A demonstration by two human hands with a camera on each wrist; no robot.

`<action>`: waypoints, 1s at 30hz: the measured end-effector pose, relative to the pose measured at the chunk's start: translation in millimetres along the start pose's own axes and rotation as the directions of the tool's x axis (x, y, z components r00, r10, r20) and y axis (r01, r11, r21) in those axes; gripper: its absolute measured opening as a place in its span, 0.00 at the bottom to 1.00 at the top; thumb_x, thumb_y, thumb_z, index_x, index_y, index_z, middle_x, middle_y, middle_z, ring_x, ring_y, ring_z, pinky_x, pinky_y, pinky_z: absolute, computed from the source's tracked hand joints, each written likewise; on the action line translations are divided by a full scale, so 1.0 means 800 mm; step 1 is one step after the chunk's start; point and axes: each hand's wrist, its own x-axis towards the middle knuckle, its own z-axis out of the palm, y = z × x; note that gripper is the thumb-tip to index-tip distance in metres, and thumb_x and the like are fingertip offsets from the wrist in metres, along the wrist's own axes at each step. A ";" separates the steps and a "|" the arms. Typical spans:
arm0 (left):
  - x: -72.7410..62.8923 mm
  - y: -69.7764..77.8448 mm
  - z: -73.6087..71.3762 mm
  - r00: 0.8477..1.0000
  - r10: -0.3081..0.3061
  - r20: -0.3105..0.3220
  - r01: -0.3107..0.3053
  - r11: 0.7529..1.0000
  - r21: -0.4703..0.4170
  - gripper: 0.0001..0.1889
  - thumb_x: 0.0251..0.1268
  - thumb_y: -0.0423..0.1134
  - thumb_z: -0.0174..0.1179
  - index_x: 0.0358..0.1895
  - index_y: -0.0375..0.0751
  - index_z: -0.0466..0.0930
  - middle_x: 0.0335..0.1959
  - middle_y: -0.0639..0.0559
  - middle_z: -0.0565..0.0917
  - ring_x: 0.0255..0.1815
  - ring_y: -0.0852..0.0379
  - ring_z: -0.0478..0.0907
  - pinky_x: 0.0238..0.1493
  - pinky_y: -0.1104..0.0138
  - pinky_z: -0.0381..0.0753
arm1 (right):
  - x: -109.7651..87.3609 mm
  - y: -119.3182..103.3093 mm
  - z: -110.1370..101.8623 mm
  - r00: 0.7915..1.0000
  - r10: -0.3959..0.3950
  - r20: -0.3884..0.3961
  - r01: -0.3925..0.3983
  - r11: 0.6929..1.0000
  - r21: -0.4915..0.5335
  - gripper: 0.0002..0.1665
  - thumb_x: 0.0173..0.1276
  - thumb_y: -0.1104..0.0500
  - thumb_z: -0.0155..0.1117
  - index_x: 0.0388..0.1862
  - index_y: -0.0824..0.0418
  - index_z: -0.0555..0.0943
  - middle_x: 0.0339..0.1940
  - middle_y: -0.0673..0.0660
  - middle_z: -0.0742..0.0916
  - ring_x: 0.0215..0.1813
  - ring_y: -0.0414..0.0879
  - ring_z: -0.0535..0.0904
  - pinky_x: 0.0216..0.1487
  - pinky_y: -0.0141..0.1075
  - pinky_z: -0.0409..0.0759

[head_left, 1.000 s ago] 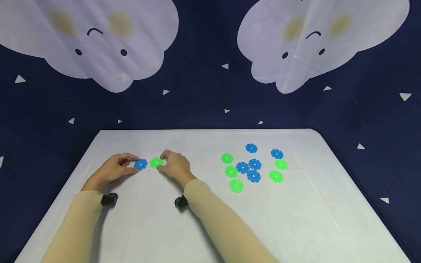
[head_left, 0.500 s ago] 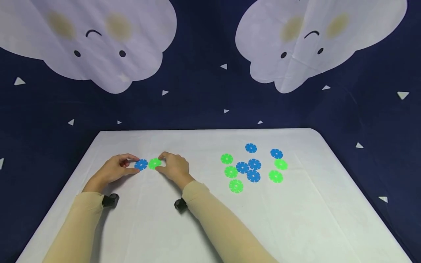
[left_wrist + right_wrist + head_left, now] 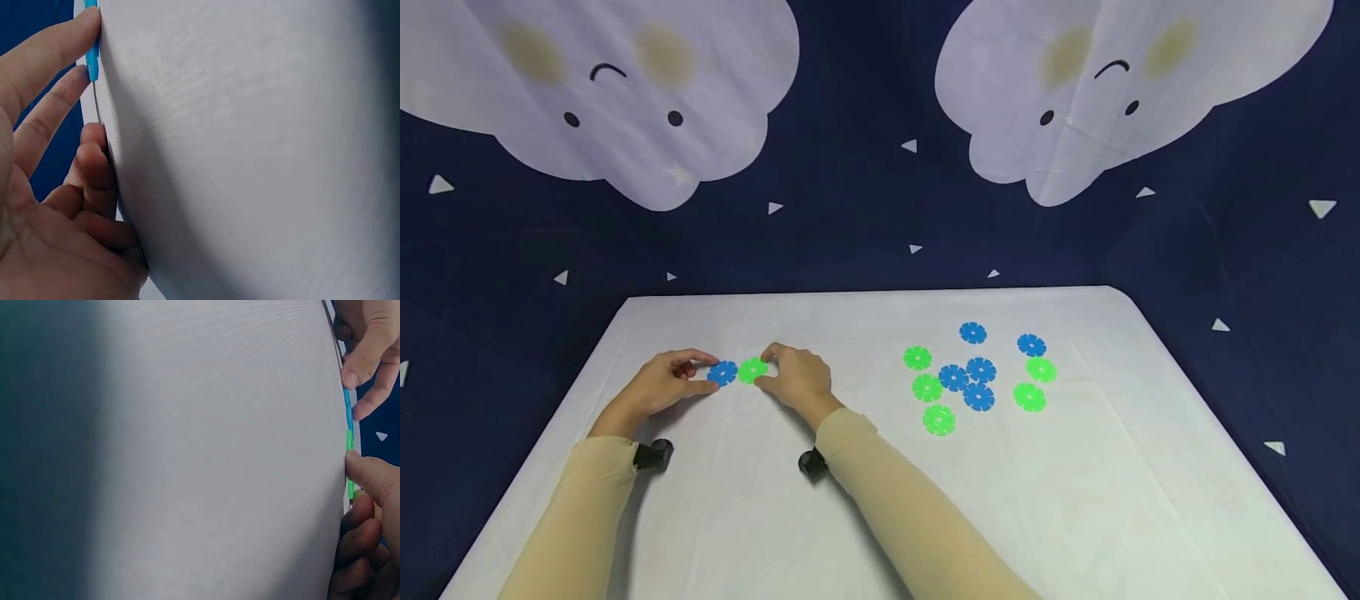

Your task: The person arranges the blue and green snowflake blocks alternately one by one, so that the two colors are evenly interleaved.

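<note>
On the left part of the white table (image 3: 760, 517), a blue notched disc (image 3: 722, 373) lies flat, its edge meeting that of a green notched disc (image 3: 752, 371). My left hand (image 3: 662, 385) pinches the blue disc between thumb and forefinger from the left. From the right, my right hand (image 3: 801, 382) grips the green disc the same way. Edge-on in the right wrist view, the blue disc (image 3: 349, 409) and green disc (image 3: 350, 478) stand in line, slightly overlapping. The left wrist view shows the blue disc (image 3: 92, 59) at the thumb tip, the other fingers curled below.
Several more blue discs (image 3: 953, 377) and green discs (image 3: 939, 420) lie scattered on the right half of the table, some touching. Behind the table hangs a dark blue cloth (image 3: 850, 217) with clouds and small white triangles. Each wrist bears a black camera (image 3: 658, 455).
The right hand has slid the green disc left, closing the gap to the blue disc. The left hand has barely moved, and the scattered discs lie as before.
</note>
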 end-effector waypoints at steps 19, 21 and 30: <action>0.005 0.011 -0.003 0.999 -0.012 0.041 0.011 1.000 0.011 0.39 0.66 0.51 0.76 0.76 0.39 0.74 0.46 0.43 0.74 0.50 0.46 0.69 0.48 0.56 0.66 | 0.006 0.022 -0.031 0.984 -0.101 0.148 0.074 0.981 0.177 0.32 0.72 0.44 0.76 0.71 0.48 0.80 0.52 0.52 0.94 0.51 0.46 0.92 0.53 0.37 0.86; 0.007 0.013 -0.004 0.999 -0.002 0.044 0.001 1.000 0.030 0.39 0.65 0.52 0.76 0.75 0.39 0.75 0.50 0.40 0.76 0.52 0.44 0.70 0.50 0.56 0.68 | 0.010 0.033 -0.044 0.976 -0.119 0.182 0.073 0.968 0.241 0.30 0.74 0.48 0.75 0.71 0.51 0.80 0.41 0.53 0.94 0.41 0.45 0.92 0.52 0.35 0.84; 0.016 0.031 0.001 0.992 0.120 0.033 -0.123 0.986 0.111 0.35 0.62 0.50 0.78 0.69 0.37 0.81 0.60 0.32 0.82 0.56 0.41 0.76 0.56 0.51 0.75 | 0.023 0.089 -0.099 0.971 -0.146 0.188 0.090 0.957 0.277 0.22 0.75 0.52 0.73 0.64 0.55 0.84 0.40 0.52 0.88 0.36 0.41 0.79 0.43 0.34 0.78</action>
